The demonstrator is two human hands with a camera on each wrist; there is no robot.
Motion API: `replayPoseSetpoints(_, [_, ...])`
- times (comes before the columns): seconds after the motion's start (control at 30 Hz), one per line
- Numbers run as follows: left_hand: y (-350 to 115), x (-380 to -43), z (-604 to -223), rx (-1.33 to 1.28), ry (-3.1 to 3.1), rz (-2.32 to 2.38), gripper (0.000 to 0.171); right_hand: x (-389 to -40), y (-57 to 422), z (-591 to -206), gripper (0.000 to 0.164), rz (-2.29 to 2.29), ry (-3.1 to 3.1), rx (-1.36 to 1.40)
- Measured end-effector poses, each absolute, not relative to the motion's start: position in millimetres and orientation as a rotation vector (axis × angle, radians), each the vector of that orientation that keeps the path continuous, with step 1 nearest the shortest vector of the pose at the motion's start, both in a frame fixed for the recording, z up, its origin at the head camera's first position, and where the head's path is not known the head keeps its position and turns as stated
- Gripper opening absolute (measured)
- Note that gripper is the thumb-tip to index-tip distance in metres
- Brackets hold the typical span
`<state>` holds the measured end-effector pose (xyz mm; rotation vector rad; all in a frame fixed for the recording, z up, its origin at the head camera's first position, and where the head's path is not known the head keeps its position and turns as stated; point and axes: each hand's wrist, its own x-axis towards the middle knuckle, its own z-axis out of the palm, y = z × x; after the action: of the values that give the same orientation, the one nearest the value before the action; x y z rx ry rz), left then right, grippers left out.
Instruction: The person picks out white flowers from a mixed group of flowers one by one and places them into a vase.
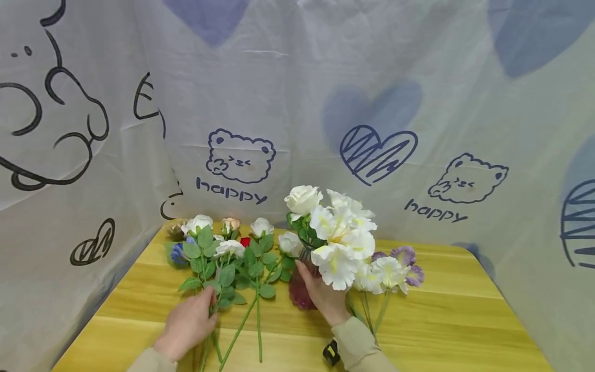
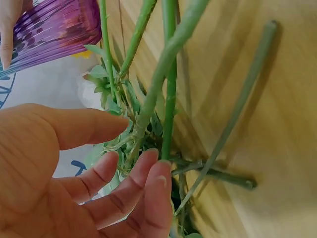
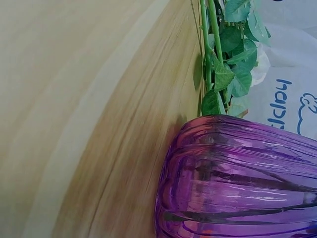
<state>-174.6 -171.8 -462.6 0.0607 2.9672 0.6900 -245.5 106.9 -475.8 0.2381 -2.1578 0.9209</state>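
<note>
My left hand [image 1: 191, 320] reaches in among green flower stems [image 2: 171, 74] at the left of the table. In the left wrist view its thumb and bent fingers [image 2: 119, 203] stand apart around a thick stem, fingertips right at it. White roses [image 1: 230, 248] and green leaves lie beyond that hand. With my right hand [image 1: 325, 297] I hold a purple ribbed glass vase [image 3: 242, 183] by its side, thumb near the neck. The vase stands upright and holds a white rose [image 1: 303, 199] and large white irises [image 1: 341, 232]. Dark stems show through its glass.
White and purple irises [image 1: 390, 271] lie right of the vase. A blue flower [image 1: 178, 253], a peach rose [image 1: 230, 224] and a red bloom [image 1: 245, 242] lie at the back left. A small black object [image 1: 331, 353] is beside the right sleeve. A printed cloth hangs behind the wooden table [image 1: 446, 320].
</note>
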Motion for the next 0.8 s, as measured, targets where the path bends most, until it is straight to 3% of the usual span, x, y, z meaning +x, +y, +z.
replayPoseSetpoints(0.43, [-170, -174, -473, 0.038, 2.929, 0.863, 0.037, -248, 107, -477, 0.065, 0.867, -2.136, 0.238])
replayPoseSetpoints(0.8, [-180, -175, -477, -0.141, 2.478, 1.619, 0.055, -245, 107, -476, 0.067, 0.956, -2.197, 0.197])
